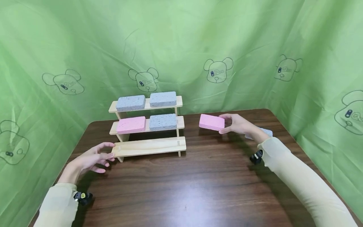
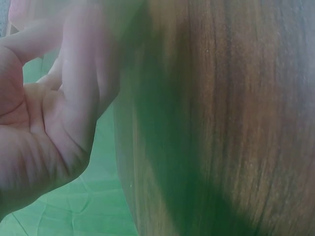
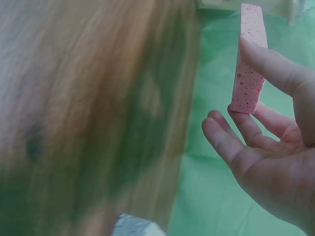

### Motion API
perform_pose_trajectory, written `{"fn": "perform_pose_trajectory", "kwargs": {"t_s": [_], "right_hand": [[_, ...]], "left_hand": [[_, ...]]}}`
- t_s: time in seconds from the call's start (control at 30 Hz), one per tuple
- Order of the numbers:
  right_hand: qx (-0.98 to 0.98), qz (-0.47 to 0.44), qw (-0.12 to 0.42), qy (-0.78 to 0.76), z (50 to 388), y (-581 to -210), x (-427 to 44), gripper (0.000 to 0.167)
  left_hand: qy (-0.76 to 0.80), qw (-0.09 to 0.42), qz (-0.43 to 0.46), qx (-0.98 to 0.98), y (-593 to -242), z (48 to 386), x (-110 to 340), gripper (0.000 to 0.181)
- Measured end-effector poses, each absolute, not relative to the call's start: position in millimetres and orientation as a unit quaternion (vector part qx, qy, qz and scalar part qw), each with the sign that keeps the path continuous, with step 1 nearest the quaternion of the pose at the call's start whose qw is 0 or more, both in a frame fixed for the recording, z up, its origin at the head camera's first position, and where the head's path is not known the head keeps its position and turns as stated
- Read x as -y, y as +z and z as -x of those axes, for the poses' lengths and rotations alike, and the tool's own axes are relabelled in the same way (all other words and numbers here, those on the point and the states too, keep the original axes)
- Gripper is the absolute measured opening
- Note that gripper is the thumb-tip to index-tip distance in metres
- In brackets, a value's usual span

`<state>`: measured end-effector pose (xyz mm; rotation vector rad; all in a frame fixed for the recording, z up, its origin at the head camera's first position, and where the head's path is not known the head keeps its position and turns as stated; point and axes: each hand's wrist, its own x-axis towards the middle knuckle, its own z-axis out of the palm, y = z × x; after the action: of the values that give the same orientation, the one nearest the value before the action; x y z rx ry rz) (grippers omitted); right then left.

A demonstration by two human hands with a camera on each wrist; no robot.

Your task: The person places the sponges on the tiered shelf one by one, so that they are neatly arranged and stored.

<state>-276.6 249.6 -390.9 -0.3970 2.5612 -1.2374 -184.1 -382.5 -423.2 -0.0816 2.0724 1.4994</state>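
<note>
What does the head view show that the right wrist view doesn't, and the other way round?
Only the head view: the left hand at the left end of the rack's lowest shelf, plus a shelved pink sponge and three shelved blue sponges.

Only the right wrist view: the palm side of the right hand and dark pits on the held pink sponge's narrow face.

Both: that hand pinching its sponge, a loose blue sponge, the brown table, the green curtain.

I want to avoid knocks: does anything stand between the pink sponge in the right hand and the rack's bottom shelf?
Nothing visible does: in the head view, only tabletop shows between the pink sponge in the right hand and the bottom shelf. The left hand holds that shelf's left end.
</note>
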Motion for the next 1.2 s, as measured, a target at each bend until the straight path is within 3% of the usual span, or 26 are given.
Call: {"fn": "perform_pose_trajectory", "kwargs": {"t_s": [0.33,1.2], "right_hand": [[-0.877,0.177,0.129,-0.427,266,-375,-241,0.081],[-0.791,0.23,0.131,-0.551,250,-317,-165,0.084]], "left_hand": [[0.55,0.282,0.028,-0.786,-420,186,377,0.058],[0.554,0.274,0.04,-0.785,-421,183,380,0.057]]}}
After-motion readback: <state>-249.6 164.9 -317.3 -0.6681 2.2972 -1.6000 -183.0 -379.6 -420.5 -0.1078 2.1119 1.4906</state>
